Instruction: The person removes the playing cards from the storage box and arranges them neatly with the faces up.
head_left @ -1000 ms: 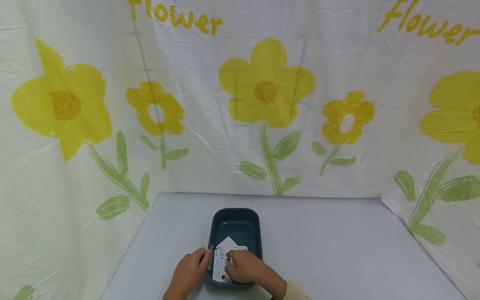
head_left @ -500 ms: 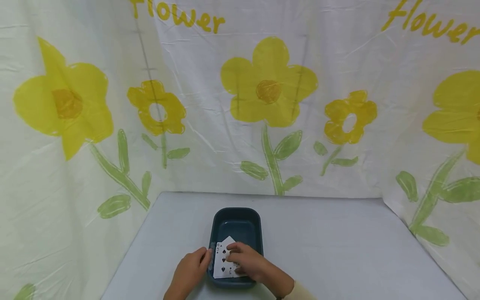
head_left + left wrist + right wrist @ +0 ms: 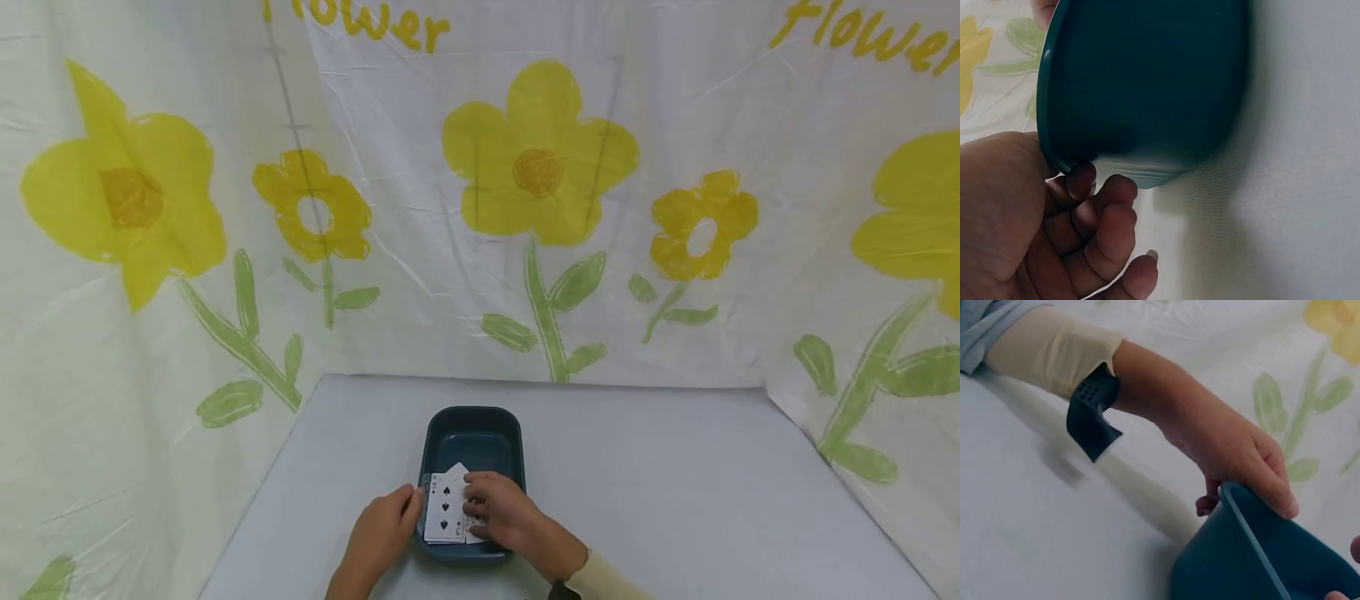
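Currently I see the left hand pinching the left rim of a dark teal tub, its thumb inside and fingers curled outside, which the right wrist view shows best. Playing cards lie overlapped in the tub's near half, one showing black spades. The right hand is over their right side, fingers spread and slightly bent; I can't tell whether they pinch a card. From my end, the tub stands on a pale surface, before a flowered cloth.
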Available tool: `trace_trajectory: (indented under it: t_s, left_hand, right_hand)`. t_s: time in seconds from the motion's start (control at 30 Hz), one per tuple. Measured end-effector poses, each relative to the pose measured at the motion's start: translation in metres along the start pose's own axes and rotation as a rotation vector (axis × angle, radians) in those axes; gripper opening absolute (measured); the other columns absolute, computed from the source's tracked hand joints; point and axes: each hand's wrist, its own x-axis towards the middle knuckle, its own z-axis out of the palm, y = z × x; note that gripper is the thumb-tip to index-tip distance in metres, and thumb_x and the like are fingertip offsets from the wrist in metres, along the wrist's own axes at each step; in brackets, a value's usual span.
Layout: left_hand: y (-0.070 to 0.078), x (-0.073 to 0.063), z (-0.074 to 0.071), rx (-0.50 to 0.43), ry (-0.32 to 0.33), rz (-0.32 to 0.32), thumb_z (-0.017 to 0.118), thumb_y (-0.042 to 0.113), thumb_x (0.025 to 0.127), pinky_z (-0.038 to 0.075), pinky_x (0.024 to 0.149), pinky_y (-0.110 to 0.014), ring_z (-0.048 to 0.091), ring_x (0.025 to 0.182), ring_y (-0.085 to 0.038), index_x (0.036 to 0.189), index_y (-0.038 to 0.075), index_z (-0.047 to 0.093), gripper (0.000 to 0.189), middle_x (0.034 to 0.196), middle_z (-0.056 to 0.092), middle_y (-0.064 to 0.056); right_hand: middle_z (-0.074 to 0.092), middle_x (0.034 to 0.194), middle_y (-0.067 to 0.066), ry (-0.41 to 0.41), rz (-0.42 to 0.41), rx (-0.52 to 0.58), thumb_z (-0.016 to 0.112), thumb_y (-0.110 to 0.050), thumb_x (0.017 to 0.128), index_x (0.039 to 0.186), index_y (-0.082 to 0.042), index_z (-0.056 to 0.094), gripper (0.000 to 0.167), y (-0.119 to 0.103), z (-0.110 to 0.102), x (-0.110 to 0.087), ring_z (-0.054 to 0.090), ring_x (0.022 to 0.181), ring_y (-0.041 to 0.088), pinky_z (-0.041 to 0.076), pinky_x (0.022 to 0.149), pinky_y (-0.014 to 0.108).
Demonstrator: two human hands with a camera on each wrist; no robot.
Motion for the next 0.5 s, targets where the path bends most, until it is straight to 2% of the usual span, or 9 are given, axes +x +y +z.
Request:
trace_trajectory:
  t_s: [0.23, 0.4, 0.5]
  left_hand:
    - [0.0, 0.0, -0.001, 0.007, 0.01, 0.018, 0.05, 0.027, 0.105, 0.038, 0.054, -0.028, 0.043, 0.057, -0.011, 0.077, 0.014, 0.052, 0.031, 0.061, 0.043, 0.004]
    - [0.0, 0.0, -0.001, -0.006, 0.0, 0.022, 0.049, 0.028, 0.105, 0.039, 0.054, -0.028, 0.044, 0.057, -0.011, 0.077, 0.014, 0.053, 0.031, 0.06, 0.043, 0.004]
    - [-0.001, -0.001, 0.0, -0.011, -0.015, 0.01, 0.048, 0.03, 0.106, 0.039, 0.054, -0.028, 0.044, 0.056, -0.012, 0.078, 0.014, 0.053, 0.032, 0.06, 0.043, 0.003]
  right_hand:
    - [0.053, 0.127, 0.025, 0.009, -0.048, 0.038, 0.057, 0.002, 0.091, 0.14, 0.01, 0.04, 0.052, 0.002, 0.001, 0.006, 0.056, 0.102, 0.029, 0.05, 0.088, 0.044]
    - [0.058, 0.118, 0.023, 0.017, -0.084, -0.039, 0.06, 0.008, 0.086, 0.138, 0.01, 0.04, 0.055, 0.003, 0.001, 0.014, 0.06, 0.09, 0.024, 0.052, 0.078, 0.036]
    - [0.061, 0.111, 0.023, 0.028, -0.094, -0.082, 0.062, 0.01, 0.085, 0.136, 0.01, 0.041, 0.055, 0.003, 0.002, 0.019, 0.063, 0.084, 0.024, 0.054, 0.075, 0.035]
